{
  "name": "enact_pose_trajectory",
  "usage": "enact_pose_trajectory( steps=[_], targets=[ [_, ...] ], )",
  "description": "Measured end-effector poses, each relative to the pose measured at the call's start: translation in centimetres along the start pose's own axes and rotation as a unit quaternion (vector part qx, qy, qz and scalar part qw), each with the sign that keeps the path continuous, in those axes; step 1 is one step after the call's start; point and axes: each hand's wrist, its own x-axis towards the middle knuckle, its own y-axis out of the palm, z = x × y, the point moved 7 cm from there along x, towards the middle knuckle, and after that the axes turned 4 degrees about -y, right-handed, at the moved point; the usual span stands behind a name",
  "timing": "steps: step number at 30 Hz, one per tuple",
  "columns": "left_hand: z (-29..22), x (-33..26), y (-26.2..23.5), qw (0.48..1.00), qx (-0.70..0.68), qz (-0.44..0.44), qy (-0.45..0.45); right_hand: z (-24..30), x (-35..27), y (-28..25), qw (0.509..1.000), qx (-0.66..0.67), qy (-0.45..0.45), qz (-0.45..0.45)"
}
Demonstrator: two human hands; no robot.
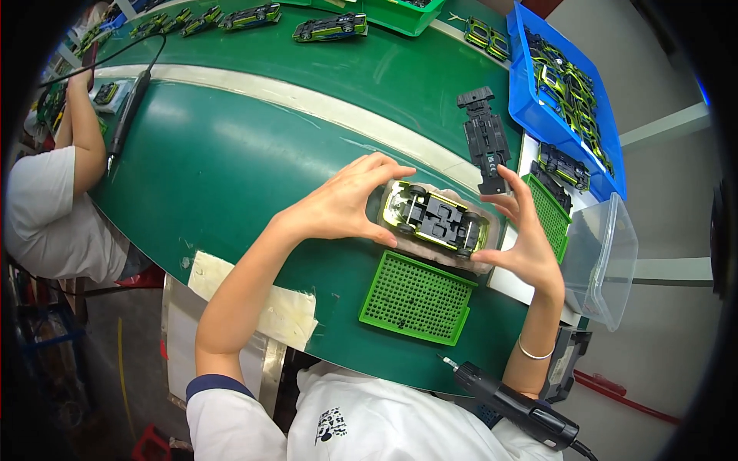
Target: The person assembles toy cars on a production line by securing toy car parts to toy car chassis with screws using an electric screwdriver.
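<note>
An upside-down toy car body (pixel 438 219), yellow-green with black wheels and a black interior, lies in a pale moulded holder (pixel 413 243) in front of me. My left hand (pixel 346 201) grips its left end, thumb on the near side and index finger on the far side. At the right end, my right hand (pixel 530 238) has its thumb on the near corner and its other fingers spread toward the far side. A black toy car chassis plate (pixel 486 138) lies just beyond; my right index fingertip overlaps its near end, and contact is unclear.
Near me are a green perforated tray (pixel 419 300) and a black electric screwdriver (pixel 515 403). A blue bin (pixel 526 84) of car bodies and a clear plastic box (pixel 603 261) stand right. Several cars (pixel 330 28) line the far side. A co-worker's arm (pixel 81 127) is left, near another screwdriver (pixel 127 115).
</note>
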Motion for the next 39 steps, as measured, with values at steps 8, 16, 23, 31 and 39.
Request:
enact_pose_trajectory(
  steps=[8,16,23,31,39],
  targets=[
    [1.8,0.5,-0.2,0.999,-0.043,0.01,-0.012,1.2,-0.8,2.1,0.996,-0.091,-0.017,0.006],
    [0.5,0.2,-0.6,0.993,-0.027,-0.074,0.083,0.2,-1.2,3.1,0.993,-0.084,-0.017,-0.075],
    [-0.5,-0.2,-0.3,0.986,-0.012,-0.125,0.113,-1.0,-1.8,3.2,0.993,0.053,-0.024,-0.105],
    [-1.1,0.1,-1.0,0.983,-0.085,-0.115,0.111,-0.3,-0.5,1.8,0.98,0.159,-0.032,-0.112],
    [-0.6,-0.1,-4.1,0.966,-0.198,-0.139,0.092,4.0,1.8,-0.9,0.969,0.213,0.007,-0.122]
  ],
)
